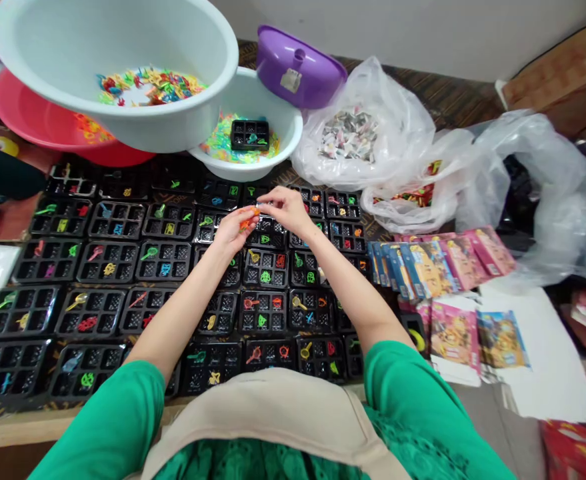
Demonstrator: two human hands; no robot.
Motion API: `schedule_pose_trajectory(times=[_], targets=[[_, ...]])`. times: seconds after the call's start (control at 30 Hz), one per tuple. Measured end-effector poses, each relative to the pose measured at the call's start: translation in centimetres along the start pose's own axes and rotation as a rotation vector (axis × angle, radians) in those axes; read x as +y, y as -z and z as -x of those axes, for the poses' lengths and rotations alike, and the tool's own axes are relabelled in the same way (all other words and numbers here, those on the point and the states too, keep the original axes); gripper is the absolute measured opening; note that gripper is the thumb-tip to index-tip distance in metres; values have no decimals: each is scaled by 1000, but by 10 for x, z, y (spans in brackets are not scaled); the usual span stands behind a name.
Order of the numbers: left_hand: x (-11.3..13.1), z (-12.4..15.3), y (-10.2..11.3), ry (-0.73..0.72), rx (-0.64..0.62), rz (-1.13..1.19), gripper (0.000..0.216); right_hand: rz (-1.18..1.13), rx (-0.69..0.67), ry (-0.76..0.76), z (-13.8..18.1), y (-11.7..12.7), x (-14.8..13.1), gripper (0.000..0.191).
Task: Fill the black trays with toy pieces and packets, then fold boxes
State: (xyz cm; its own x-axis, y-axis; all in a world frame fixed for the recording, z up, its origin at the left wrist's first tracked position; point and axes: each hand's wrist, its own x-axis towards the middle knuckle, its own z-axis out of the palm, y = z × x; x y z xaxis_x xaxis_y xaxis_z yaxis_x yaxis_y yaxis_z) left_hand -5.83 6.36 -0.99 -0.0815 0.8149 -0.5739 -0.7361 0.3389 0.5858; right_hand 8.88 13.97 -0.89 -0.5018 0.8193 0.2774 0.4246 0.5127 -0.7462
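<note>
Many black compartment trays [165,261] lie in rows across the table, each with small coloured plastic toy pieces in its cells. My left hand [233,230] is cupped over the trays in the back rows, its fingers closed on orange plastic pieces [249,215]. My right hand [285,207] hovers just right of it, fingertips pinched together near the orange pieces; what the pinch holds is too small to make out. Both forearms reach out from green sleeves.
A large white basin [183,127] of mixed coloured pieces, a pink basin [27,117], a smaller white basin [287,130] with a black tray inside and a purple lid [297,67] stand at the back. Clear plastic bags [397,127] and colourful printed cards [437,263] lie right.
</note>
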Motion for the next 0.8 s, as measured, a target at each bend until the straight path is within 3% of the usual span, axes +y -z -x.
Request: schedule_pose_trajectory(times=[0.1,0.23,0.37,0.43,0.53,0.6,0.7,0.8], targets=[[-4,4,-2,4,-32,-77,14,-186,-26,-57,22,1,-16,25],[-6,11,-5,12,-88,-199,15,-361,47,-210,42,6,-9,30],[-5,14,-3,-50,-76,-237,13,20,159,-149,55,8,13,15],[-5,15,-2,-50,-84,-233,12,221,94,-122,57,5,24,10],[-5,19,0,-16,-84,-256,13,319,-13,-117,58,0,31,11],[-6,23,2,-6,-74,-290,12,283,10,-83,61,-3,24,11],[-10,33,5,7,-104,-331,7,115,65,-20,72,-3,-2,28],[-16,51,10,85,-191,-319,5,-31,13,7,91,0,-37,34]])
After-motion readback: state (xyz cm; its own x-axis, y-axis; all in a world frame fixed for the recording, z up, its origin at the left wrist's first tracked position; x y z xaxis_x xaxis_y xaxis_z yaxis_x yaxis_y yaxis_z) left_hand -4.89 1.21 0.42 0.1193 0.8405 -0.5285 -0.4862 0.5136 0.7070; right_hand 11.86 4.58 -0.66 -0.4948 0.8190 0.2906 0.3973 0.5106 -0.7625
